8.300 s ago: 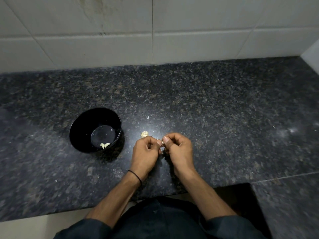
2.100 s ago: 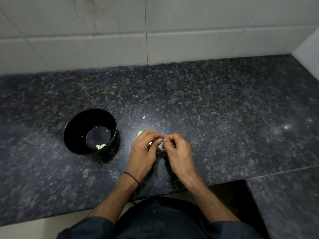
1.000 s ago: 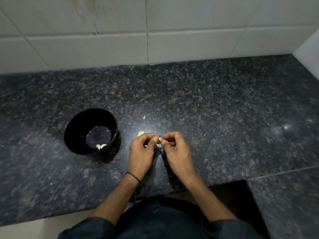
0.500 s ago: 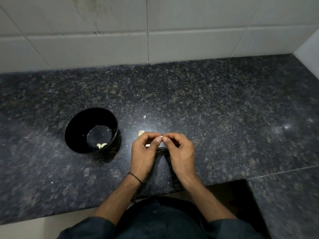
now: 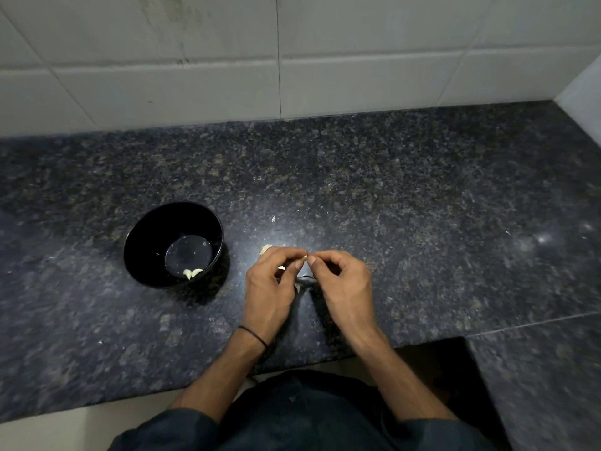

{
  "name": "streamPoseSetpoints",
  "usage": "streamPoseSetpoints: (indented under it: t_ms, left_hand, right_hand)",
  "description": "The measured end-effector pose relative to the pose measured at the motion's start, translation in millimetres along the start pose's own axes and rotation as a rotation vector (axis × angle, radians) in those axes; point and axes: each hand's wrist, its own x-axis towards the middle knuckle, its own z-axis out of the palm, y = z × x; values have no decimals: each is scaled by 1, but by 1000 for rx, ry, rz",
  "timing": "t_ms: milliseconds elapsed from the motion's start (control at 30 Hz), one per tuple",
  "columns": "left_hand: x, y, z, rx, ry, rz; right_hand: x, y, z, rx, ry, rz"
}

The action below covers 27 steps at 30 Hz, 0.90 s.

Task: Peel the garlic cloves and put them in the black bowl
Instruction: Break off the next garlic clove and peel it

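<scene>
Pinching a clove between curled thumb and forefinger tips of left hand and right hand, other fingers loosely bent, over the counter right of the bowl containing two peeled cloves, with a pale scrap lying behind the left hand.

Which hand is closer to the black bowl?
Left. The left hand is just right of the bowl, not touching it; the right hand is farther right, past the left one. Both pinch a clove.
</scene>
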Motion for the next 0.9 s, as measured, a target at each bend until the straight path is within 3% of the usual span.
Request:
streamPoseSetpoints:
  t_ms: [333, 900]
  left_hand:
    - [1, -1, -4, 134, -6, 162]
    - [3, -2, -7, 184, -71, 235]
  right_hand:
    - [2, 1, -5, -29, -49, 25]
    - [3, -5, -18, -77, -127, 31]
